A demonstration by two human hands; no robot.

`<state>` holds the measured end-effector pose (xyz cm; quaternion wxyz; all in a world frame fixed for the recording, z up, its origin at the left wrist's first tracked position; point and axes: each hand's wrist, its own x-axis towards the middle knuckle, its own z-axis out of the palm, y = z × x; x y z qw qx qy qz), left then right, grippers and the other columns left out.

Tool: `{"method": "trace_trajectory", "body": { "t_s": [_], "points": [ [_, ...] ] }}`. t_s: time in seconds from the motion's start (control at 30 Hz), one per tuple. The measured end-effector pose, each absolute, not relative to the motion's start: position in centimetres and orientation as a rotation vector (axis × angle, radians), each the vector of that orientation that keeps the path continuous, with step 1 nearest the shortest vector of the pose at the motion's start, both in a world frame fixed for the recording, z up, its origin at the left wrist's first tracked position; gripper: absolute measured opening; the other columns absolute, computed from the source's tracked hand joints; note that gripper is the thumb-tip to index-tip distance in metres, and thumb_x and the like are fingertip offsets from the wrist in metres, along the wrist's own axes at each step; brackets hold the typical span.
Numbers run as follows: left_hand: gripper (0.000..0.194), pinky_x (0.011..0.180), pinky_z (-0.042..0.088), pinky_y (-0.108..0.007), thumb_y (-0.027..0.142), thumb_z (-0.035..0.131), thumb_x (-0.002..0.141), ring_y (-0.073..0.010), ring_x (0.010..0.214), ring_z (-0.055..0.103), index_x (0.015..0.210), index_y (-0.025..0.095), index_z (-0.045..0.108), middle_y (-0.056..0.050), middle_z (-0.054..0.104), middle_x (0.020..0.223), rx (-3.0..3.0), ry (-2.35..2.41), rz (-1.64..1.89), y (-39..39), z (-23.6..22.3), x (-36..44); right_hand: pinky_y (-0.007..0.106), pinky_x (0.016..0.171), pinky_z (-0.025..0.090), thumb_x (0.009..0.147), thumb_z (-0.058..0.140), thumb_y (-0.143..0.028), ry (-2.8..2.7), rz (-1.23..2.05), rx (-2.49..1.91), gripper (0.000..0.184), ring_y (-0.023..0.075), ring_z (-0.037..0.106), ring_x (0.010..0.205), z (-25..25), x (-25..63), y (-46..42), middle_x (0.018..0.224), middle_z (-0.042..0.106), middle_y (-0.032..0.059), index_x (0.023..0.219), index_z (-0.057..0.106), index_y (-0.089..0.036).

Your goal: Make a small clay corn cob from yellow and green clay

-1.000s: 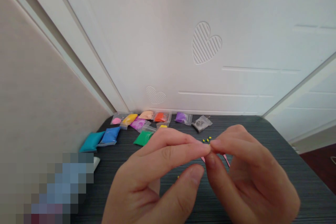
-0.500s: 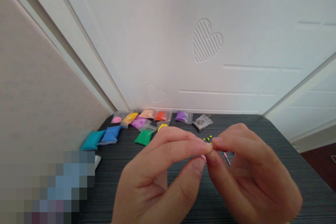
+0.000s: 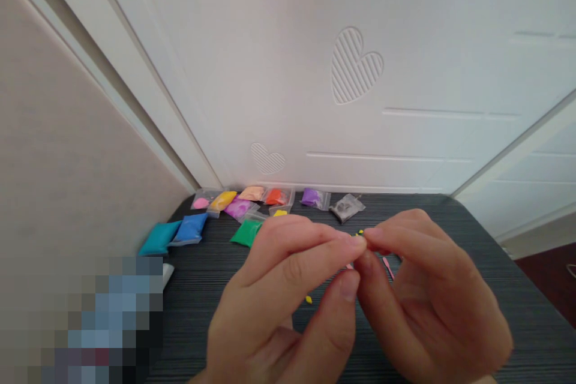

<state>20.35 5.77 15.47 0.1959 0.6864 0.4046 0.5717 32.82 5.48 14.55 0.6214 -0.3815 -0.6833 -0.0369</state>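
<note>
My left hand (image 3: 265, 288) and my right hand (image 3: 432, 294) meet fingertip to fingertip above the dark table. Both are closed in a pinch, though the left thumb sits a little below its index finger. Whatever lies between the fingertips is hidden. Just behind them, small yellow-and-green pieces (image 3: 360, 232) show in part. A small yellow piece (image 3: 308, 299) is visible on the table through the gap of my left hand. Beside the right fingers lies a slim pink tool (image 3: 388, 268), partly covered.
Along the back of the dark striped table (image 3: 189, 300) lie several bags of coloured clay: green (image 3: 246, 233), blue (image 3: 190, 229), teal (image 3: 159, 239), orange-red (image 3: 276, 196), purple (image 3: 313, 198) and grey (image 3: 347, 208). Behind rises a white panel (image 3: 288, 72) with heart reliefs. A blurred patch covers the lower left.
My left hand has shifted slightly right, and its thumb has dropped away from the index finger. The yellow piece beneath that hand has come into sight. My right hand keeps its pinch.
</note>
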Motion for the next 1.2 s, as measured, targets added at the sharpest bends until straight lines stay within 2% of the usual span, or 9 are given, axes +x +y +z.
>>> {"method": "trace_trajectory", "body": {
  "t_s": [0.23,0.4,0.57,0.77,1.2],
  "points": [
    [0.011,0.067,0.051,-0.029,0.031,0.057,0.072,-0.0187,0.082,0.059,0.080,0.029,0.064,0.000,0.065,0.084,1.795,0.876,1.341,7.2,16.0,19.2,0.032,0.060,0.048,0.063,0.064,-0.005,-1.545,-0.027,-0.912,0.040,0.0159,0.057,0.071,14.4,32.8,5.4,0.080,0.062,0.0031,0.100,0.054,-0.020],
    [0.017,0.064,0.052,-0.030,0.040,0.055,0.071,-0.0190,0.075,0.059,0.079,0.025,0.062,-0.002,0.065,0.080,1.697,0.897,1.193,7.3,16.3,19.2,0.031,0.060,0.048,0.065,0.064,-0.008,-1.526,-0.020,-0.915,0.036,0.0161,0.058,0.071,14.4,32.7,5.4,0.078,0.062,0.0028,0.097,0.056,-0.021],
    [0.012,0.067,0.051,-0.029,0.029,0.056,0.072,-0.0181,0.080,0.059,0.083,0.027,0.061,0.000,0.064,0.084,1.706,0.871,1.249,6.8,16.0,19.5,0.031,0.061,0.048,0.063,0.063,-0.003,-1.512,0.000,-0.914,0.036,0.0152,0.057,0.072,14.4,32.7,5.4,0.079,0.061,0.0030,0.096,0.057,-0.018],
    [0.023,0.083,0.046,-0.031,0.014,0.056,0.070,-0.0195,0.097,0.055,0.090,0.023,0.061,-0.002,0.063,0.094,1.816,0.816,1.477,6.2,15.8,20.5,0.030,0.059,0.046,0.063,0.060,0.001,-1.517,-0.051,-0.864,0.039,0.0141,0.056,0.070,14.4,32.8,5.6,0.079,0.061,0.0022,0.098,0.057,-0.017],
    [0.020,0.073,0.049,-0.024,0.013,0.055,0.076,-0.0131,0.083,0.059,0.088,0.027,0.064,0.001,0.064,0.090,1.536,0.634,1.326,7.4,15.1,19.6,0.030,0.061,0.047,0.060,0.061,0.004,-1.593,0.006,-0.793,0.047,0.0142,0.056,0.074,14.3,33.0,5.6,0.086,0.061,0.0037,0.103,0.054,-0.014]
  ]
}}
